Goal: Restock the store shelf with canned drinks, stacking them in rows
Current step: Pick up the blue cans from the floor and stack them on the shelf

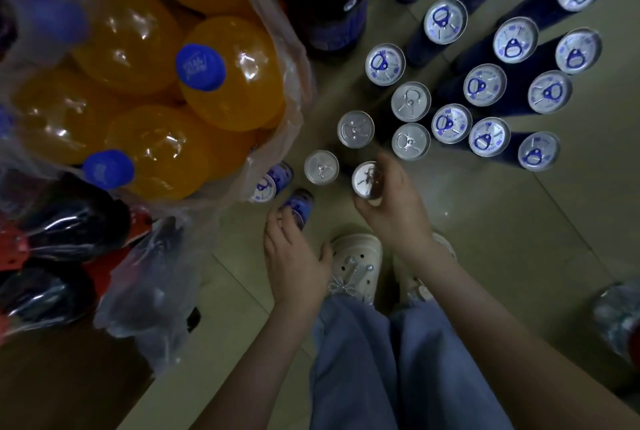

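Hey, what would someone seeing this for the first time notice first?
The shrink-wrapped orange drink bottles with blue caps at upper left, then the cluster of blue cans standing on the tiles at upper right. Below them the right hand grips a silver-topped can while the left hand touches a can lying on its side.
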`<state>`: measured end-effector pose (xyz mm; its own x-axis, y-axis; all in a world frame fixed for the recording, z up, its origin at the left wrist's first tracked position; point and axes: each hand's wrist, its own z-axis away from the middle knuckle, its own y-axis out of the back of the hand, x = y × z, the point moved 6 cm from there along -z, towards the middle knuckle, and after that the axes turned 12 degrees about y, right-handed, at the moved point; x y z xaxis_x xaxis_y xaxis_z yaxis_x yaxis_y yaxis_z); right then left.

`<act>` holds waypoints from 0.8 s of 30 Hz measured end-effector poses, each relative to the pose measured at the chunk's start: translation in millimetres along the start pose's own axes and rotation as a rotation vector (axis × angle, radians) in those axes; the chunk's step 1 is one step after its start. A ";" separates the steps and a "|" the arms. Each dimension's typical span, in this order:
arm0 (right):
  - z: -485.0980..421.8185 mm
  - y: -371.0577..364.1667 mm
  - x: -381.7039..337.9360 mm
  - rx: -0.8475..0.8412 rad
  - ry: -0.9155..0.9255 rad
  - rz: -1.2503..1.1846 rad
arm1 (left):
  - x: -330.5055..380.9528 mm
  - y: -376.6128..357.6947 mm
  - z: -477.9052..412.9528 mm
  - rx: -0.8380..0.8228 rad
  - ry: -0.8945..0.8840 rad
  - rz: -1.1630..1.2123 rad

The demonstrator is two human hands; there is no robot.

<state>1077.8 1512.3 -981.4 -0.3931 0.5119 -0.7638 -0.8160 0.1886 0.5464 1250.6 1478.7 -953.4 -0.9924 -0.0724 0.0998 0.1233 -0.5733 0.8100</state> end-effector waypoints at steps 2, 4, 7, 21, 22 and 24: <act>13.1 13.6 -5.2 0.029 -0.017 -0.051 | 14.5 -1.7 5.3 -0.076 -0.105 0.164; 24.7 26.4 -13.4 0.033 -0.045 -0.102 | 34.4 -4.2 7.9 -0.202 -0.216 0.272; 33.8 41.5 -23.5 0.042 -0.033 -0.211 | 62.5 -2.7 5.0 -0.250 -0.365 0.327; -18.3 47.4 27.6 0.076 0.223 0.643 | 27.1 -10.1 -22.2 -0.626 0.152 0.691; -23.0 43.5 27.5 0.116 0.241 0.740 | 23.9 -10.7 -22.1 -0.607 0.148 0.676; -30.7 39.9 25.3 0.217 0.249 0.894 | 19.1 -13.1 -19.7 -0.568 0.138 0.616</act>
<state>1022.3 1507.0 -989.5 -0.9328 0.3536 -0.0696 -0.0828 -0.0223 0.9963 1230.1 1468.8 -973.4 -0.7435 -0.5834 0.3268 0.6599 -0.7192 0.2174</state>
